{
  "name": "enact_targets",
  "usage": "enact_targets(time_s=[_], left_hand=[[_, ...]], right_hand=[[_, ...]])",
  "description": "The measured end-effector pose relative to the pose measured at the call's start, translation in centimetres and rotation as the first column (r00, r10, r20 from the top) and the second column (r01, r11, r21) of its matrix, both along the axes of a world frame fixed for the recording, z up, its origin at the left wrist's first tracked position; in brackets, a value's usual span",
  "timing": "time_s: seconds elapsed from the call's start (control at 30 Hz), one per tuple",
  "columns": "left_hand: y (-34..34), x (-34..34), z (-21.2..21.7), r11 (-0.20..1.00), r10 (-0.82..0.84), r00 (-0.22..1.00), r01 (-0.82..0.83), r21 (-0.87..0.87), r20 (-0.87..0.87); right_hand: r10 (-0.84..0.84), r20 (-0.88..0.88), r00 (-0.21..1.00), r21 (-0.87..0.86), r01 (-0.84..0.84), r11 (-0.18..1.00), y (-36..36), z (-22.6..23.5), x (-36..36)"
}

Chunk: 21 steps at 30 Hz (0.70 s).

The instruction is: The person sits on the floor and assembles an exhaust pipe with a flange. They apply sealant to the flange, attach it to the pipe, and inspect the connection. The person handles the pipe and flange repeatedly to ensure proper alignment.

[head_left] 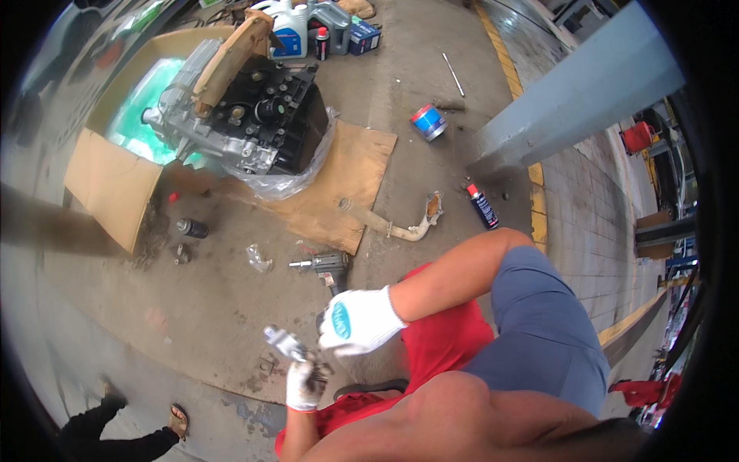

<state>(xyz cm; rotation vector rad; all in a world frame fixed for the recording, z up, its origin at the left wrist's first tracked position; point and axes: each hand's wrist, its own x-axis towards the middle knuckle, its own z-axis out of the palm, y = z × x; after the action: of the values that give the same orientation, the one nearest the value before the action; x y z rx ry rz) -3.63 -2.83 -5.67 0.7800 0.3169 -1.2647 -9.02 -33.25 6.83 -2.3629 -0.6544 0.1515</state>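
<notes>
My left hand [305,387], in a white glove with dirty fingers, is closed round a silver metal part [284,342], which points up and to the left; its exact kind is blurred. Just to the right, my right hand [359,321], also white-gloved, has curled fingers that face the left hand. Whatever those fingers hold, if anything, is hidden. Beyond the right hand a grey and black impact wrench [329,268] lies on the concrete floor, its silver drive end toward the left. The lower end of its handle disappears behind the right glove.
A black and silver engine [265,115] sits ahead on cardboard [358,165], partly wrapped in plastic. A bent pipe [408,232], a blue can [428,122] and a spray can [483,206] lie to the right, near a grey post [570,92]. Another person's feet [178,422] are at lower left.
</notes>
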Motion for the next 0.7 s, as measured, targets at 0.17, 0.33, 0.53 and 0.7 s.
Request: enact_targets(time_s=[0.17,0.33,0.53,0.7], left_hand=[[-0.6,-4.6,3.2,0.92,-0.339,0.941,0.332,0.21,0.0],[-1.4,-11.5,5.0,0.909,-0.318,0.921,0.363,0.206,-0.225],[-7.2,-15.3,24.9,0.957,-0.094,0.954,0.165,0.239,-0.285],[-8.6,-17.4,35.8,0.849,-0.431,0.893,0.45,0.277,-0.132]], right_hand=[[-0.146,-0.419,0.896,-0.236,0.048,0.971,-2.4,0.8,-1.8],[-0.365,-0.555,0.748,-0.412,0.134,0.901,-4.4,0.3,-7.3],[-0.435,-0.856,0.28,-0.154,0.665,0.731,0.1,13.3,-13.0],[-0.025,-0.994,0.111,0.103,0.973,0.209,3.2,26.2,-16.2]])
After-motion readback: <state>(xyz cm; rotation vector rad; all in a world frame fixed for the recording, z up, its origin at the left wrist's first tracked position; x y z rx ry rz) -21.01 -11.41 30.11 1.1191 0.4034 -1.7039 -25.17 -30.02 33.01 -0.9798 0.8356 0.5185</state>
